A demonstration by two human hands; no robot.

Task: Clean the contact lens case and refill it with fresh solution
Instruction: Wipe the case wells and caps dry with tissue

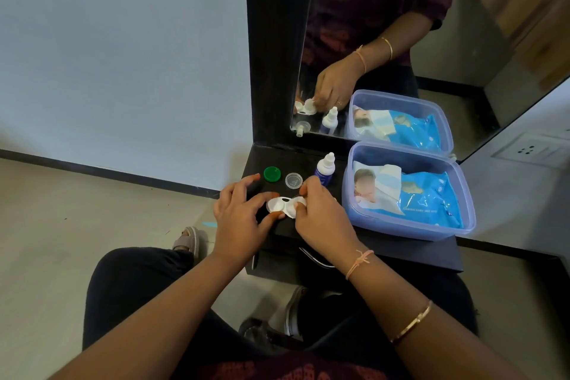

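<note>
— Step in hand?
— Cleaning, I judge. Your left hand [240, 219] pinches the left well of the lens case [279, 205], which sits low on the tabletop [385, 247]. Your right hand [320, 213] curls its fingers onto the right well; whether they hold a wipe, I cannot tell.
— Next?
— Probably the solution bottle [325, 168] at 2 o'clock from the case. Then the clear cap [293, 179] at 1 and the green cap [272, 174] at 12.

Two caps [272, 174]; one case [279, 205], bottle [325, 168], tub [410, 233]

home dressing nook: mirror [385, 40], black shelf [401, 248].
</note>
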